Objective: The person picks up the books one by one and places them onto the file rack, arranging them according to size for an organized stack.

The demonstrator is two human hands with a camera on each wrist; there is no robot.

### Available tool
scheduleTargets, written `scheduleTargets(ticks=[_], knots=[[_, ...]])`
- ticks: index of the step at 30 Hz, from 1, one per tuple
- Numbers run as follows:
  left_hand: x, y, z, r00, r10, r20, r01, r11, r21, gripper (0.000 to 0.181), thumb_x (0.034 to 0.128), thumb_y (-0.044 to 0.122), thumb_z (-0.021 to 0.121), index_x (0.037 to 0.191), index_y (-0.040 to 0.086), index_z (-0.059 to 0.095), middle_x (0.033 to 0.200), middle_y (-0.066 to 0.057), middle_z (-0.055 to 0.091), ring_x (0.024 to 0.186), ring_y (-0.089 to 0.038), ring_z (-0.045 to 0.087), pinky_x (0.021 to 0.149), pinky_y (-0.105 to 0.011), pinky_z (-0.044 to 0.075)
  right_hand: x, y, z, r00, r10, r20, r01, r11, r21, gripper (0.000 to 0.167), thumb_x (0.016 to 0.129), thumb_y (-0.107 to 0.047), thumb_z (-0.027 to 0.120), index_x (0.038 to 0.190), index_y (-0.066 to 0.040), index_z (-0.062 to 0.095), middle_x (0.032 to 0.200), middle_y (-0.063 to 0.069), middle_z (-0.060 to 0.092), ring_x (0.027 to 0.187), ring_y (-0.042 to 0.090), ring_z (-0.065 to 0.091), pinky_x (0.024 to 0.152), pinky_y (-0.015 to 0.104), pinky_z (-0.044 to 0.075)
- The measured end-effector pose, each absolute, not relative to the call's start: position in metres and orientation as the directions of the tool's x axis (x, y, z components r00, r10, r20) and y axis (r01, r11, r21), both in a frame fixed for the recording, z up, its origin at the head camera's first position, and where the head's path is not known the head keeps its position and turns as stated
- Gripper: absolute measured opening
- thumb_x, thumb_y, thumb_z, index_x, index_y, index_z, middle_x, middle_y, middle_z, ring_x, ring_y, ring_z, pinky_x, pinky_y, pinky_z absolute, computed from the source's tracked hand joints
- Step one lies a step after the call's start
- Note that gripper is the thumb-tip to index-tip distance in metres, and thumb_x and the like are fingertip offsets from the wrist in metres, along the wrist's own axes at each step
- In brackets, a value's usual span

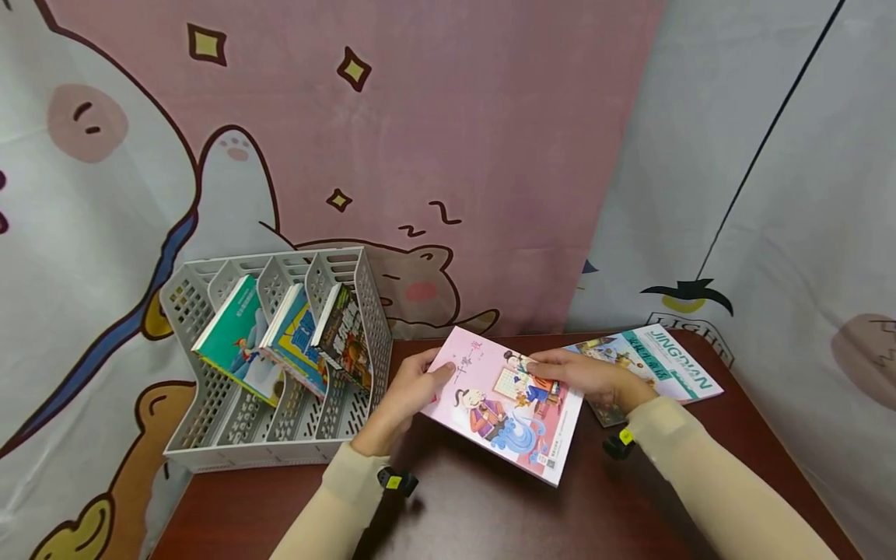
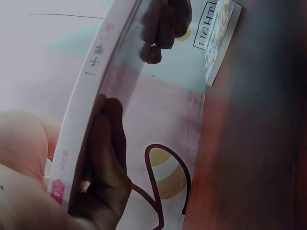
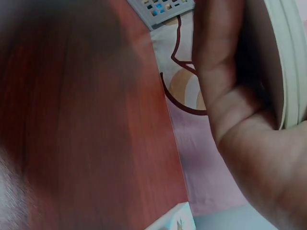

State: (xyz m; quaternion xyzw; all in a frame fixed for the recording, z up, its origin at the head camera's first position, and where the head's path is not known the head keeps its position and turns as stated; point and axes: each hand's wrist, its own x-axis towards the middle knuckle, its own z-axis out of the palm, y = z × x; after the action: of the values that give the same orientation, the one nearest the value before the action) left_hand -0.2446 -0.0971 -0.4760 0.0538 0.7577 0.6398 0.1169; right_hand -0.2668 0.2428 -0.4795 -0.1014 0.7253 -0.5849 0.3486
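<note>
A pink picture book (image 1: 483, 389) is held up over the table, its illustrated cover facing the head camera. My left hand (image 1: 413, 393) grips its left edge, thumb on the cover and fingers underneath. At the upper right edge my right hand (image 1: 591, 373) holds it the same way. The book's spine (image 2: 88, 91) shows in the left wrist view, with the left fingers (image 2: 108, 158) behind it. Seen from the right wrist, the right hand (image 3: 240, 105) wraps the edge of the book (image 3: 288, 62).
A light grey slotted file rack (image 1: 280, 453) stands at the left, with a green book (image 1: 238, 327), a blue-yellow book (image 1: 301, 342) and a dark book (image 1: 346, 338) leaning in it. More books (image 1: 665, 362) lie at the right on the brown table (image 1: 476, 521). A printed cloth (image 1: 490, 155) hangs behind.
</note>
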Motion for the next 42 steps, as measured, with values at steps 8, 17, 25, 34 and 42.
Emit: scheduleTargets(ticks=[8, 17, 25, 34, 42], knots=[[-0.25, -0.103, -0.473, -0.985, 0.159, -0.069, -0.045, 0.151, 0.988, 0.043, 0.1046, 0.03, 0.077, 0.139, 0.005, 0.075, 0.096, -0.012, 0.082, 0.07, -0.015, 0.074, 0.06, -0.029, 0.062, -0.257, 0.241, -0.484, -0.768, -0.573, -0.286, 0.215, 0.189, -0.958, 0.052, 0.118, -0.04, 0.052, 0.154, -0.002, 0.052, 0.112, 0.01, 0.078, 0.09, 0.023, 0.083, 0.076, 0.041, 0.07], [-0.255, -0.102, -0.465, -0.995, 0.007, -0.096, -0.097, -0.059, 0.994, 0.039, 0.1076, 0.036, 0.073, 0.136, 0.009, 0.073, 0.098, -0.005, 0.076, 0.076, -0.014, 0.073, 0.064, -0.029, 0.062, -0.236, 0.222, -0.481, -0.861, -0.449, -0.241, 0.222, 0.095, -0.97, 0.064, 0.118, -0.043, 0.052, 0.165, -0.002, 0.038, 0.108, 0.004, 0.078, 0.089, 0.02, 0.08, 0.076, 0.039, 0.069], [-0.259, -0.092, -0.46, -0.996, 0.004, -0.091, -0.091, -0.184, 0.979, 0.042, 0.111, 0.039, 0.066, 0.141, 0.008, 0.066, 0.107, -0.008, 0.076, 0.085, -0.016, 0.076, 0.076, -0.033, 0.066, -0.219, 0.196, -0.486, -0.922, -0.354, -0.155, 0.176, -0.029, -0.984, 0.055, 0.12, -0.041, 0.044, 0.158, -0.001, 0.04, 0.104, 0.001, 0.078, 0.088, 0.018, 0.08, 0.075, 0.038, 0.069], [-0.265, -0.083, -0.464, -0.992, 0.084, -0.097, -0.106, -0.111, 0.988, 0.051, 0.1127, 0.049, 0.06, 0.152, 0.015, 0.061, 0.112, -0.008, 0.077, 0.092, -0.016, 0.075, 0.08, -0.031, 0.063, -0.206, 0.173, -0.492, -0.962, -0.236, -0.136, 0.162, -0.091, -0.983, 0.045, 0.121, -0.037, 0.04, 0.152, -0.005, 0.042, 0.1, 0.0, 0.078, 0.082, 0.016, 0.079, 0.072, 0.035, 0.067], [-0.277, -0.085, -0.467, -0.973, 0.155, -0.169, -0.202, -0.233, 0.951, 0.056, 0.1056, 0.054, 0.071, 0.141, 0.01, 0.066, 0.109, -0.008, 0.081, 0.092, -0.019, 0.079, 0.078, -0.035, 0.067, -0.194, 0.162, -0.495, -0.956, -0.261, -0.132, 0.155, -0.07, -0.985, 0.046, 0.121, -0.035, 0.041, 0.152, -0.001, 0.038, 0.102, 0.001, 0.079, 0.083, 0.014, 0.079, 0.073, 0.032, 0.065]])
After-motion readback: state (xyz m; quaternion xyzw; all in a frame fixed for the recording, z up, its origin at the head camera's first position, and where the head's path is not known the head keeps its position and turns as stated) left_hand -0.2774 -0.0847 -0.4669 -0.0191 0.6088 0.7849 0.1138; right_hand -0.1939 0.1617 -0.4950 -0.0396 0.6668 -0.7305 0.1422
